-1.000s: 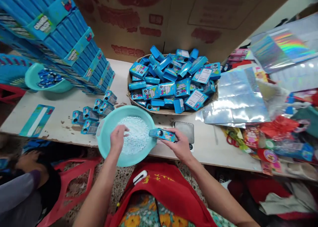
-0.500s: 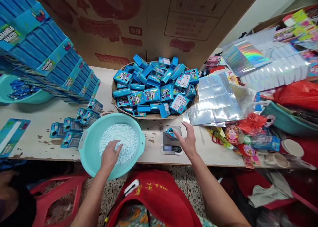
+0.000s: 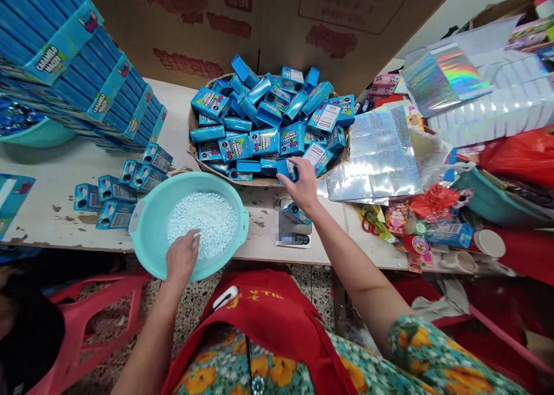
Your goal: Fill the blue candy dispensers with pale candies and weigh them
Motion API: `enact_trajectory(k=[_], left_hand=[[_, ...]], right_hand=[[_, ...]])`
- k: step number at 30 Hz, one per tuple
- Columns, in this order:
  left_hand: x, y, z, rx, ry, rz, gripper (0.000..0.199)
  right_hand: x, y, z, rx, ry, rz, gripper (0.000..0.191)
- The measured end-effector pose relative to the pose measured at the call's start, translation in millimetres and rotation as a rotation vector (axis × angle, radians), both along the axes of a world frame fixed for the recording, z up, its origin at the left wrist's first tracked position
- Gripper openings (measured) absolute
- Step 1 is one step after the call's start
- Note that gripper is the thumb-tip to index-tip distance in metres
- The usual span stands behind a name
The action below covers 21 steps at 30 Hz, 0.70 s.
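Observation:
My left hand is in the turquoise basin, its fingers bunched at the edge of a heap of small white candies. Candies lie at the fingertips, though the fingers' undersides are hidden. At the front of a heaped carton, my right hand has thumb and fingers around a small blue candy box with an open end. Below that wrist, another blue candy box lies on a small digital scale.
Blue boxes fill the low cardboard carton. Several more blue boxes stand left of the basin, near tall stacked display packs. Silver holographic sheets lie at the right, beside mixed packages. A large cardboard box stands behind.
My right hand has moved from the box on the scale up to the carton and taken hold of another box. My left hand's fingers have drawn together in the candies. The view has shifted.

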<state>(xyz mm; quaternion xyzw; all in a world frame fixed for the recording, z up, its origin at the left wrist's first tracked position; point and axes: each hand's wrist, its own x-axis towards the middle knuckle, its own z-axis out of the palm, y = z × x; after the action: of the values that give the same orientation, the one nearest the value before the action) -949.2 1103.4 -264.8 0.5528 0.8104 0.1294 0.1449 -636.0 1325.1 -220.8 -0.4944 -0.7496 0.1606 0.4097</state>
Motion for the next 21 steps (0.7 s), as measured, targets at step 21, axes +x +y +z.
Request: enact_trajectory(k=[21], left_hand=[[20,31,-3.5,0.194,0.129,-0.129,0.033]], right_hand=[[52,31,28.0,-0.130,0.005,-0.059,0.039]])
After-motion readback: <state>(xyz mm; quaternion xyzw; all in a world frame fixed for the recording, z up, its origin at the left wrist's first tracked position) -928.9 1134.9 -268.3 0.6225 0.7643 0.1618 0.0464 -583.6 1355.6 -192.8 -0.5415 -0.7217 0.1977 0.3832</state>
